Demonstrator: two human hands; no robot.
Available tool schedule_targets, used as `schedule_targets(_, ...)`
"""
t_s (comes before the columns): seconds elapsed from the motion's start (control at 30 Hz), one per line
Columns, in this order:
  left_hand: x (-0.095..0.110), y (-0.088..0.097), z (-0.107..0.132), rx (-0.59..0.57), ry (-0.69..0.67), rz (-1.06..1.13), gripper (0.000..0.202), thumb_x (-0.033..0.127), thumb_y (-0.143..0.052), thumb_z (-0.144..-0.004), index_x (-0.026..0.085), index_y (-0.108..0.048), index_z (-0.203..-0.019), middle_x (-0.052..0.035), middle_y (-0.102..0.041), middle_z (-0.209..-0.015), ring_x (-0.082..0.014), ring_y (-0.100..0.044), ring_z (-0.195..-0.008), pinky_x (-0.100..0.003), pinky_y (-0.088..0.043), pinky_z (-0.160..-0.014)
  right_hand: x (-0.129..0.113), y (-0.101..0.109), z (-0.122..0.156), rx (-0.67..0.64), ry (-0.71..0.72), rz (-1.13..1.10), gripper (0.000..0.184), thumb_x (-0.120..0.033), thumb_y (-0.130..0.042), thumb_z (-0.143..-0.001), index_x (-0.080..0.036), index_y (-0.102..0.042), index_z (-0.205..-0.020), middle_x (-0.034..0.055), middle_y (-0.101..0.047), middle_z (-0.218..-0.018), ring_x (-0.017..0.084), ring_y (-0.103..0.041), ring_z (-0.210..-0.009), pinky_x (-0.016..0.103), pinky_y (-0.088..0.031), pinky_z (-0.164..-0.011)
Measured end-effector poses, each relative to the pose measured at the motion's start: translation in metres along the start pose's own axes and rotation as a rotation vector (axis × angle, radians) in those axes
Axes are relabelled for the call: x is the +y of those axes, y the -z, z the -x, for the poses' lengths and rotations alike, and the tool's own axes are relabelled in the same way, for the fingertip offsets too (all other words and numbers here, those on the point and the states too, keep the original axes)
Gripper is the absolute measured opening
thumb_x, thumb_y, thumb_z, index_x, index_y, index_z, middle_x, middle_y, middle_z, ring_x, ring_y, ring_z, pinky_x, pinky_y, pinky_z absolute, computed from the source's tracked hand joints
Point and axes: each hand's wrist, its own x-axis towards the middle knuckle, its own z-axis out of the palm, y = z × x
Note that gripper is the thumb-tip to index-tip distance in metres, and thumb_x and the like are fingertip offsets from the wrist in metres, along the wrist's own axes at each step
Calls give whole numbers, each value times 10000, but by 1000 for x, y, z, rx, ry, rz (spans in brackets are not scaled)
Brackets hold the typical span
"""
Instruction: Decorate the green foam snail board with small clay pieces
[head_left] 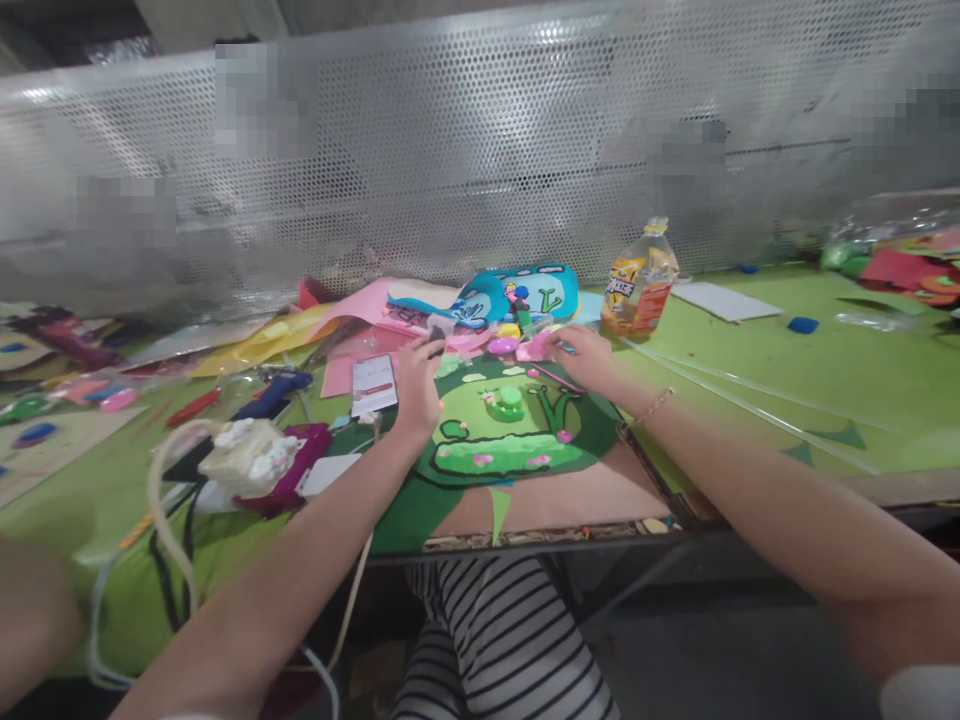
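A green clay picture (pixel 508 457) lies in front of me, with a light green figure (pixel 510 402), dark green stems and pink dots. My left hand (pixel 420 385) is at its far left corner, fingers curled in beside some clear plastic; what they hold, if anything, is too blurred to name. At the far right corner, my right hand (pixel 586 358) has its fingers pinched together by a pink clay lump (pixel 535 347). A small bluish bit shows between those fingers. Below them lies a thin pink stick (pixel 555 379). Purple clay (pixel 503 346) sits between the hands.
Behind stands a blue clay picture (pixel 559 292), near a bottle with orange labels (pixel 637 290). A phone (pixel 374 385) lies left of my left hand. A cream-decorated case (pixel 251 458) and cables are nearer left. A perforated metal screen (pixel 450 150) closes off the back.
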Motion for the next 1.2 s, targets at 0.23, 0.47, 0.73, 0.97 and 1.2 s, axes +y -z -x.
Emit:
schedule_targets(0.23,27,-8,25,-176,-405,-84,243,173,-563,-778,171,-624,-1013,-85,-538,-1168,-201,-528,-1117,-376,-447,-982,-24,5,15,-128,368,-386,356,-232,-456,-859,-218,-540,-1205,96,-554,-1147,210,-521,-1084,385,-485,-888)
schedule_targets(0.47,30,-16,32,-161,-495,-104,119,138,-570,-796,174,-648,-879,-72,-581,-1041,-168,-596,-984,-341,-515,-877,-33,3,23,-197,262,-519,323,-189,-452,-835,-229,-532,-1145,71,-592,-1105,200,-558,-1010,378,-494,-840)
schedule_targets(0.73,33,-15,28,-153,-450,-47,181,27,-560,-756,184,-650,-760,-45,-622,-961,-148,-613,-929,-301,-519,-815,-50,17,28,-162,116,-637,105,-257,-533,-820,-203,-539,-910,24,-570,-825,136,-540,-739,299,-490,-690)
schedule_targets(0.97,34,-15,28,-182,-362,-49,216,-30,-550,-700,180,-601,-701,-29,-630,-937,-129,-610,-858,-258,-506,-747,-47,12,26,-276,71,-693,159,-301,-579,-799,-216,-553,-930,28,-586,-875,143,-558,-772,308,-515,-701)
schedule_targets(1.2,32,-17,29,-188,-268,-40,201,5,-544,-695,187,-511,-775,0,-619,-840,-109,-584,-752,-228,-492,-678,-37,3,23,-367,4,-681,271,-327,-552,-804,-220,-608,-1046,35,-624,-947,154,-587,-811,309,-544,-677)
